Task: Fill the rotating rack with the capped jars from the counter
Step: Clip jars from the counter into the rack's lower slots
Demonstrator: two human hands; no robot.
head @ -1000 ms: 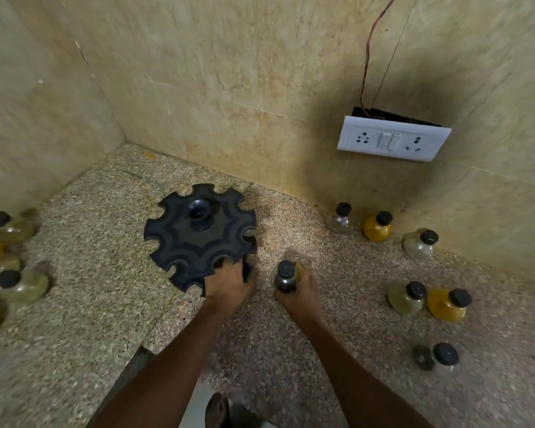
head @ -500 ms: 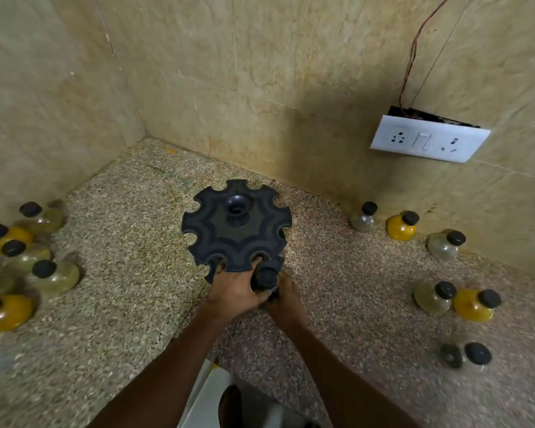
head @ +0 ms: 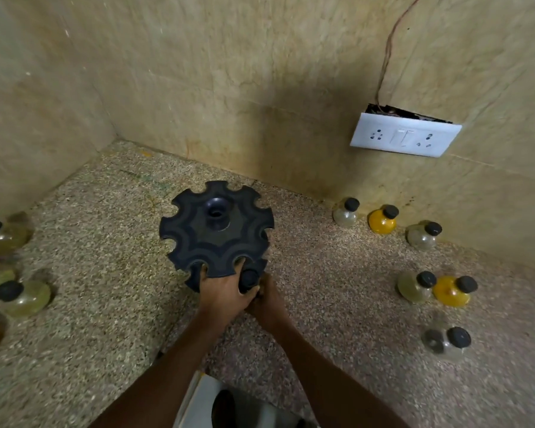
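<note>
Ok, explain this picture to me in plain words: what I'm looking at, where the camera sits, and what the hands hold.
No machine here: a person works with two bare hands, and the single camera is worn on their head, looking down over the arms. On a speckled stone counter in a tiled corner stands a black round rack with notches cut round its rim. The left hand grips the rack's near edge, fingers in the notches. The right hand holds a black-capped jar against the rim beside it; whether it is seated in a notch I cannot tell. More capped jars stand loose: six on the right, such as a yellow one, and several at the left edge. A white socket plate hangs on the wall.
</note>
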